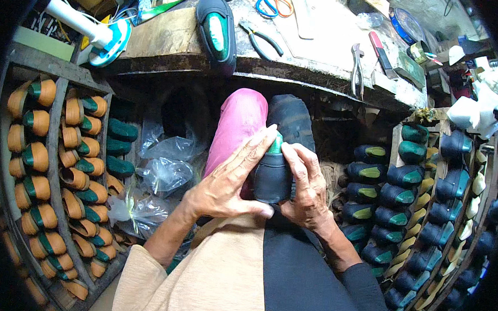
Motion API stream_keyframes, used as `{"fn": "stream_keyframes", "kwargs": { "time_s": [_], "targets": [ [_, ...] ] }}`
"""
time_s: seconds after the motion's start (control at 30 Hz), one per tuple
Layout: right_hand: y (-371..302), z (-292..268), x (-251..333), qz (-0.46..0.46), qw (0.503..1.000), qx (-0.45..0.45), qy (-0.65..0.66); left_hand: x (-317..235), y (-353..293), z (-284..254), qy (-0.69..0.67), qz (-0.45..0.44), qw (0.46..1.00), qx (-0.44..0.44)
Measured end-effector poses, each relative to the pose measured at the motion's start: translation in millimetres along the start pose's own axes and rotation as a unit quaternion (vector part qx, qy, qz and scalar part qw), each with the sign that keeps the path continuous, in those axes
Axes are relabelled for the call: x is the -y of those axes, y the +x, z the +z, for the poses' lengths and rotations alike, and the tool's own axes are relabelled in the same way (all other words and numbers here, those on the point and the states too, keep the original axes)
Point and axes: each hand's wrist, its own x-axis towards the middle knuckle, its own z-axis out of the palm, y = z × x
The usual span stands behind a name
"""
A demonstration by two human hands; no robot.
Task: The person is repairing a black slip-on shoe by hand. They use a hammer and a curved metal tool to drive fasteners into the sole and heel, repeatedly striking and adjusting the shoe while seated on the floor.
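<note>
A dark shoe [272,182] with a green inside is held above my lap, its rounded heel end toward me. My left hand [225,174] lies along its left side, fingers stretched forward and thumb near the heel. On the opposite side, my right hand [306,195] grips the shoe with bent fingers, the fingertips near its opening. The front part of the shoe is hidden by my hands and the angle. A similar dark shoe [227,56] with a green insole rests at the front edge of the workbench [170,39], beyond my knees.
Pliers [260,40], scissors [274,6], pincers [357,68] and a red-handled tool [381,52] lie on the bench. Racks of orange-brown shoes [38,155] stand left; racks of dark shoes [395,214] stand right. Clear plastic bags [166,173] sit beside my left leg.
</note>
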Motion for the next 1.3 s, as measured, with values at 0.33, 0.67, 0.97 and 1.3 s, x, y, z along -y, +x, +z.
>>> {"fn": "stream_keyframes", "kwargs": {
  "time_s": [0.33,0.67,0.97,1.3],
  "targets": [
    [-10,6,-2,-0.011,0.999,-0.032,-0.018,46,64,46,-0.309,-0.092,0.935,-0.146],
    [-10,15,-8,-0.035,0.992,-0.107,-0.055,42,75,55,-0.34,-0.162,0.913,-0.158],
    [-19,2,-45,0.063,0.983,-0.148,-0.092,60,64,52,-0.028,-0.008,0.982,-0.186],
    [36,-112,-146,0.283,0.955,-0.017,0.084,53,70,38,0.045,-0.065,0.993,-0.091]
  ]
}}
